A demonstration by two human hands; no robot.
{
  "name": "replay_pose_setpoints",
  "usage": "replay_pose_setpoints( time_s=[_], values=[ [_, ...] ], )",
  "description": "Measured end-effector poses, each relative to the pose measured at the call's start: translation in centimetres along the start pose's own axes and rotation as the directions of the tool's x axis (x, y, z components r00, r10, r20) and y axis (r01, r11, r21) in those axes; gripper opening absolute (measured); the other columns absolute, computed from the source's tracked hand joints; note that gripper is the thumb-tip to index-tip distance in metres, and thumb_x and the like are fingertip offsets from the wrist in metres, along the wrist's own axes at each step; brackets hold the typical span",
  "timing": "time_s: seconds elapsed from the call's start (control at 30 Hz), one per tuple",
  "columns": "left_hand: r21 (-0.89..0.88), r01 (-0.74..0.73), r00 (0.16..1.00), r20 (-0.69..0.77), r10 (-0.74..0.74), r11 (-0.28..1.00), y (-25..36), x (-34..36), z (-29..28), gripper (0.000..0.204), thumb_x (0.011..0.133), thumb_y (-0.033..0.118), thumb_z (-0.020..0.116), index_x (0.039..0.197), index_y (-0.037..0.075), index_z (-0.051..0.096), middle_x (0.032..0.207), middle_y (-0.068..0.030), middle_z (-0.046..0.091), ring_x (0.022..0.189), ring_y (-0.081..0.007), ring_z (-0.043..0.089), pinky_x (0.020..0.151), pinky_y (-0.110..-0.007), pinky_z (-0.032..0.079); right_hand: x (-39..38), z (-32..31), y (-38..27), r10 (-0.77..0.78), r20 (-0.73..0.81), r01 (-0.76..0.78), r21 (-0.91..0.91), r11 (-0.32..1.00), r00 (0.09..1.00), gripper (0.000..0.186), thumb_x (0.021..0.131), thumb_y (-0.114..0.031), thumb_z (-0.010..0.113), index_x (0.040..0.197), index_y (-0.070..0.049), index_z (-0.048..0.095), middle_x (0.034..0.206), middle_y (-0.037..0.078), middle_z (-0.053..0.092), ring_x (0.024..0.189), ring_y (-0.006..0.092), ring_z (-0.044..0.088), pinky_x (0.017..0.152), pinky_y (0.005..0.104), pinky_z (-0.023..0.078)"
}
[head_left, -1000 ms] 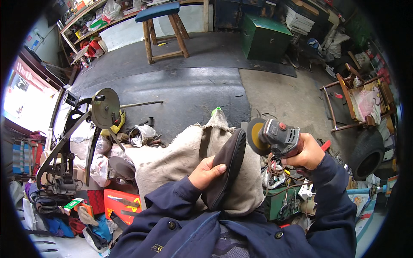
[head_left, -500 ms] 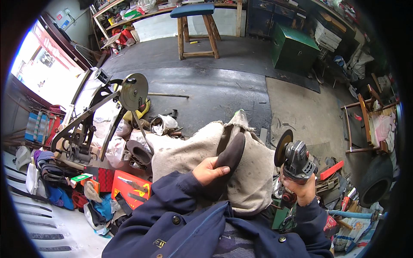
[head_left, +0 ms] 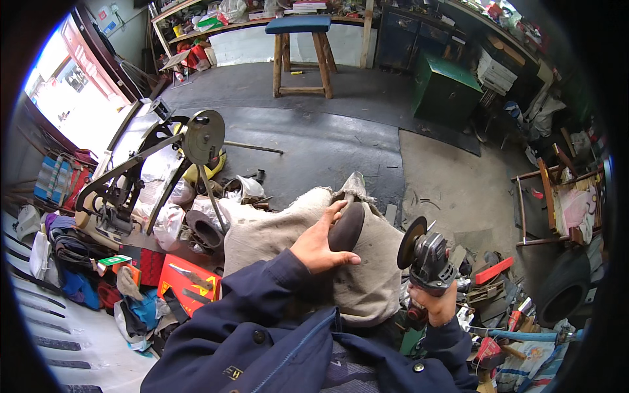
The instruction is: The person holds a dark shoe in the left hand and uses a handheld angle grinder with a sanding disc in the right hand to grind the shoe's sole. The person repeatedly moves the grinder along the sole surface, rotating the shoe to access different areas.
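A dark, smooth piece shaped like the front of a shoe [head_left: 348,229] rests over my lap on a grey-beige cloth apron [head_left: 275,229]. My left hand [head_left: 322,243] lies against its left side, thumb stretched to the right and fingers spread upward, not wrapped round it. To the right, my right hand [head_left: 435,304] grips an angle grinder [head_left: 432,261] by its body. The grinder's round disc [head_left: 411,242] faces left, apart from the dark piece. Whether the disc is spinning cannot be made out. The lower end of the dark piece is hidden by my left hand and sleeve.
A hand-cranked sewing machine [head_left: 124,196] with a large wheel stands at left. Beneath it lie bags and a worn shoe [head_left: 204,229]. A red box [head_left: 189,285] is near my left sleeve. Tools and scraps [head_left: 501,288] lie at right. A blue-topped stool [head_left: 299,25] stands ahead.
My left hand has loosened its grip on the dark piece and spread its fingers, shifting up along it. The grinder has moved slightly left in the view, still in my right hand.
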State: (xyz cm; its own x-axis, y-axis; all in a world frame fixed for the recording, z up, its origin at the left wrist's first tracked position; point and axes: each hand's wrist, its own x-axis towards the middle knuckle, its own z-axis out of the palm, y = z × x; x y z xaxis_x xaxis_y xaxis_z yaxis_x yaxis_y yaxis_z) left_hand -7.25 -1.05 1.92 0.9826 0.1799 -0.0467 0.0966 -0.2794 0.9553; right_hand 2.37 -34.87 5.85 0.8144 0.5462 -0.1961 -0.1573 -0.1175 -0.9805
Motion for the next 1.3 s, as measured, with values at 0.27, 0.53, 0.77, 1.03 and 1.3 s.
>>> replay_pose_setpoints(
  time_s=[0.27,0.53,0.77,1.03,1.3],
  values=[
    [-0.374,-0.047,0.986,0.129,0.102,0.926,0.1,1.1,-3.7,0.136,0.073,0.023,0.104,0.180,0.019,0.021,0.165,-0.0150,0.048,0.153,-0.0314,0.052,0.128,-0.046,0.040,0.0,-0.2,-1.2,-0.092,-0.024,0.091,-0.021,0.996,0.996,0.045,0.080,0.003,0.087,0.124,0.002,0.078,0.113,0.007,0.082,0.105,0.0168,0.077,0.098,0.0351,0.059],
    [-0.546,0.118,0.953,0.297,0.061,0.829,-0.4,-0.7,-3.8,0.138,0.075,0.007,0.100,0.181,0.019,0.013,0.155,-0.0112,0.052,0.147,-0.0259,0.058,0.123,-0.043,0.046,2.4,2.2,-5.2,-0.180,0.218,0.234,-0.259,0.937,0.959,0.052,0.077,-0.004,0.091,0.127,0.002,0.075,0.109,0.008,0.084,0.099,0.0116,0.078,0.091,0.0299,0.061],
    [-0.560,0.123,0.935,0.341,0.093,0.819,-1.4,-0.7,-4.3,0.136,0.079,0.002,0.097,0.182,0.017,0.010,0.160,-0.0086,0.052,0.151,-0.0220,0.049,0.128,-0.041,0.039,5.4,3.8,-6.6,-0.218,0.381,0.392,-0.473,0.789,0.899,0.059,0.070,-0.012,0.095,0.124,-0.003,0.075,0.099,0.014,0.079,0.091,0.0244,0.082,0.086,0.0353,0.062],
    [-0.536,0.114,0.916,0.383,0.121,0.837,-1.8,0.2,-5.1,0.134,0.077,-0.002,0.096,0.182,0.013,0.014,0.173,-0.0100,0.040,0.163,-0.0225,0.034,0.134,-0.040,0.028,6.8,4.6,-8.6,-0.176,0.432,0.427,-0.600,0.676,0.885,0.056,0.066,-0.021,0.100,0.114,-0.004,0.076,0.095,0.016,0.078,0.087,0.0387,0.080,0.079,0.0411,0.063],
    [-0.547,0.085,0.915,0.373,0.152,0.833,-1.9,0.1,-4.9,0.132,0.077,0.007,0.099,0.180,0.009,0.017,0.177,-0.0113,0.033,0.167,-0.0237,0.027,0.136,-0.040,0.023,7.7,5.3,-9.8,-0.151,0.485,0.468,-0.642,0.607,0.862,0.060,0.065,-0.021,0.101,0.117,-0.005,0.077,0.099,0.016,0.080,0.088,0.0373,0.080,0.081,0.0408,0.064]
  ],
)
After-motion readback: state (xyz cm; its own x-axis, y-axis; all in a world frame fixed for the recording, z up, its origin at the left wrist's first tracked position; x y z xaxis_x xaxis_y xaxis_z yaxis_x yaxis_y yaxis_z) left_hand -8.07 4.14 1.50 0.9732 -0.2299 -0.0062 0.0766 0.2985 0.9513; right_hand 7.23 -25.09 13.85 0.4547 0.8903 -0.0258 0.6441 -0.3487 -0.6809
